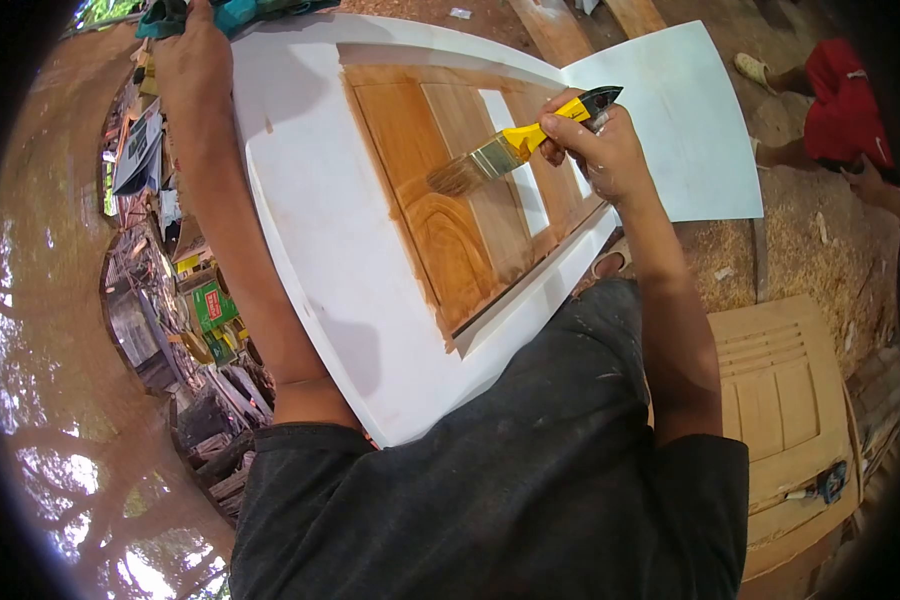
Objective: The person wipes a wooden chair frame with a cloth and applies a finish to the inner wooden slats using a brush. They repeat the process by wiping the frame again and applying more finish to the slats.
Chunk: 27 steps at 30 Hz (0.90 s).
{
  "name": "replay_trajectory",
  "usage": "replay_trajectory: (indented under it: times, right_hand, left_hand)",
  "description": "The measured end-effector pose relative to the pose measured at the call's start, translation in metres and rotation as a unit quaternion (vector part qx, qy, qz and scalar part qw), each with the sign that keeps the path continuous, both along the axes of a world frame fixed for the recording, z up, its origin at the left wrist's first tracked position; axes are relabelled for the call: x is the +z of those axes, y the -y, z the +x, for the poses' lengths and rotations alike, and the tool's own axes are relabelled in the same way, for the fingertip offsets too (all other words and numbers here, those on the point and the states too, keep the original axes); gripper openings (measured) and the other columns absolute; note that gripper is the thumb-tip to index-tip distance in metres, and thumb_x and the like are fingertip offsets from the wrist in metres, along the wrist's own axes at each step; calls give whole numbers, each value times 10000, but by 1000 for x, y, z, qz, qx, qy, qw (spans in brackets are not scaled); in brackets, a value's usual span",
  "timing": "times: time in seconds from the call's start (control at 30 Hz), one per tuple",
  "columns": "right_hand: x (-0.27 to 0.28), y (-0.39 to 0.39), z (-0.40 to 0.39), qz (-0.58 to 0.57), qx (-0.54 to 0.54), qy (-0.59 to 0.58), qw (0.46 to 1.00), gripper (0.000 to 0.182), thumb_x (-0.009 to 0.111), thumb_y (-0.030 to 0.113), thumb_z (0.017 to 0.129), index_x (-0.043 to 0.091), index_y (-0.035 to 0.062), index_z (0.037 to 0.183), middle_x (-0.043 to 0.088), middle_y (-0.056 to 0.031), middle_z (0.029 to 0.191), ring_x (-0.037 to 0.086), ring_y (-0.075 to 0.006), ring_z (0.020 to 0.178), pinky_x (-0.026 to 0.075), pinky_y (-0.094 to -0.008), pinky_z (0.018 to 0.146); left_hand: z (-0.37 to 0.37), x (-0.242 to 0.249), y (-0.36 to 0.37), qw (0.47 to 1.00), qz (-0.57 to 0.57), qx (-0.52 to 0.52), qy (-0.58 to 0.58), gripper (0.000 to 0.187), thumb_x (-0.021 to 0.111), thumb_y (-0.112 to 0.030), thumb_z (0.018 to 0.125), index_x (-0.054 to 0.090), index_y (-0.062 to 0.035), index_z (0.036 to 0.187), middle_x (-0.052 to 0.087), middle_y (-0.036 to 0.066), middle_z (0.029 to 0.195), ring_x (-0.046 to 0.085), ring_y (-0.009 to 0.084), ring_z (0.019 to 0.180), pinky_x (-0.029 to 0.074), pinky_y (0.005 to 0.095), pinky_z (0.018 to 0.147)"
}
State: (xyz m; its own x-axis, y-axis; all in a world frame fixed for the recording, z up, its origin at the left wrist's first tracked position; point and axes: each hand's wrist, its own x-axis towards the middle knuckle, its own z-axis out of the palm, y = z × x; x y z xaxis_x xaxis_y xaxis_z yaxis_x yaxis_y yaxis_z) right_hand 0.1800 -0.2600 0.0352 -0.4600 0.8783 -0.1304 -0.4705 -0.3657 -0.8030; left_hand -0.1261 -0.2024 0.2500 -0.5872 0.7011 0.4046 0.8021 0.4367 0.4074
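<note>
My right hand point(610, 150) is closed round the yellow and black handle of a paintbrush point(515, 140). The brush's bristles touch a wooden panel point(400, 125) set in a white board point(320, 230). Glossy orange-brown colour covers the panel's left strip, while the strips to its right look paler and duller. White strips show between some of the boards. At the top left edge of the view, my left hand point(195, 40) grips a green-blue cloth point(245, 12) by the board's far corner. Part of that hand is cut off by the frame.
Beyond the panel lies another white sheet point(670, 120). An unpainted wooden door point(780, 420) with a small dark tool point(830, 482) on it is at the lower right. A person in red shorts point(845, 105) stands at right. Clutter and a green box point(213, 305) lie left.
</note>
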Motion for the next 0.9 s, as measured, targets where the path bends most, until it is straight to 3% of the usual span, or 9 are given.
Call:
replay_trajectory:
  times: [0.1,0.5,0.7,0.9]
  right_hand:
    - [-8,4,6,-1,22,34,999,165,678,123,869,630,-15,944,635,-98,722,601,-159,612,482,-284,565]
    - [-17,21,14,-80,8,11,997,179,706,96,862,619,-42,935,648,-127,710,606,-162,572,479,-289,532]
    - [-19,30,17,-104,-7,13,994,185,707,85,855,614,-51,939,639,-128,724,615,-168,584,483,-284,529]
    - [-24,45,23,-126,-24,21,992,189,715,82,846,615,-43,947,642,-111,749,623,-166,601,502,-276,548]
  left_hand:
    - [-1,0,0,1000,0,-1,1,628,559,-458,917,629,165,951,663,284,915,634,343,878,456,398,833]
    - [-2,2,2,1000,-5,-4,5,622,555,-450,921,629,165,971,663,282,931,633,340,883,456,386,840]
    - [4,1,0,998,4,44,34,630,562,-457,918,630,166,980,665,293,948,639,347,906,455,391,849]
    - [-28,0,-8,997,-44,24,-56,619,563,-467,917,644,139,1018,665,303,1010,641,375,985,455,391,879]
